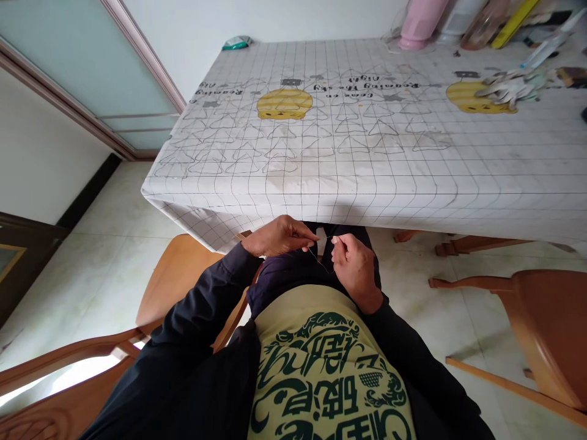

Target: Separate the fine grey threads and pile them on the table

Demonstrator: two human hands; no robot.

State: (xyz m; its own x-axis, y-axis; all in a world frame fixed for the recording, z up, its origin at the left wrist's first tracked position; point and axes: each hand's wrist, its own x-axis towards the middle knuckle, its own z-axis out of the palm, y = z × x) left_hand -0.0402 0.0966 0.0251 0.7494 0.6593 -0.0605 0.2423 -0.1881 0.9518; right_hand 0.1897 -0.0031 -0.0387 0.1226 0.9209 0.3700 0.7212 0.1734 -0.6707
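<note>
Both my hands are raised above my lap, just short of the table's front edge. My left hand [287, 235] is closed, its thumb and forefinger pinching one end of a thin wire [320, 261]. A short gap away, my right hand [352, 263] is also closed and pinches the same wire, which sags in a fine loop between them. Rows of thin triangular wire loops [279, 148] lie spread on the checked tablecloth [220, 192] in front of me. Whether the held strand is metal or thread is hard to tell at this size.
White work gloves [511, 88] lie at the table's right. Behind them stand a pink bottle [419, 24] and other containers, with a yellow strip [514, 23]. A small green packet [237, 42] sits at the far left corner. Wooden chairs [169, 278] flank me.
</note>
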